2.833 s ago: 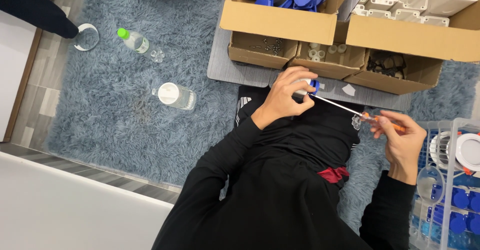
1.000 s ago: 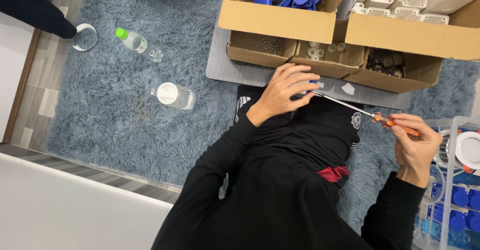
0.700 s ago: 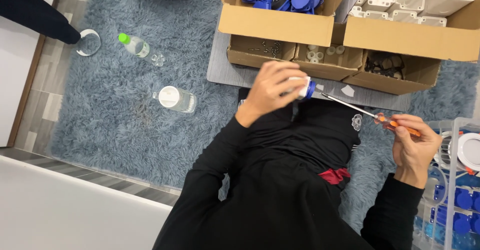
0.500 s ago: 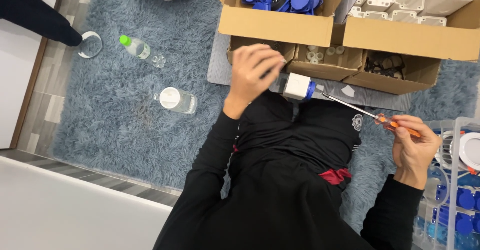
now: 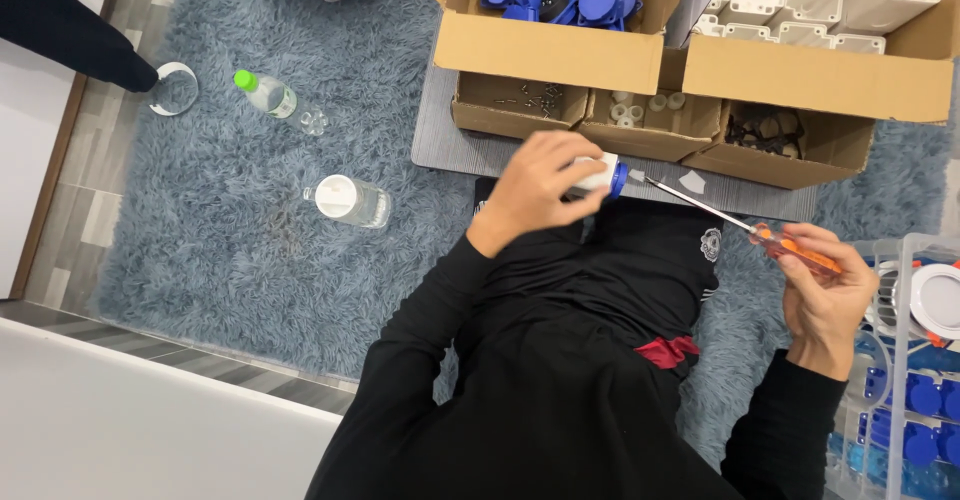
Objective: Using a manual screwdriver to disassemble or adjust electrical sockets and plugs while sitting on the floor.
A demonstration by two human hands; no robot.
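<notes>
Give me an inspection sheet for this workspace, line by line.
Surface: shaggy grey-blue rug with a grey mat under the boxes.
Job's things: white and blue part; orange-handled screwdriver.
Clutter: cardboard boxes of blue and white parts; two bottles; rack.
Hands: left hand grips the part; right hand holds the screwdriver.
Cables: nothing seen.
Surroundings: another person's dark sleeve at upper left.

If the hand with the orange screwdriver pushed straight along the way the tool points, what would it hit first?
Probably the white and blue part held in the left hand. The right hand aims the orange-handled screwdriver up and leftward, its tip close to that part. Depth is hard to judge from above, so it might pass beside it.
</notes>
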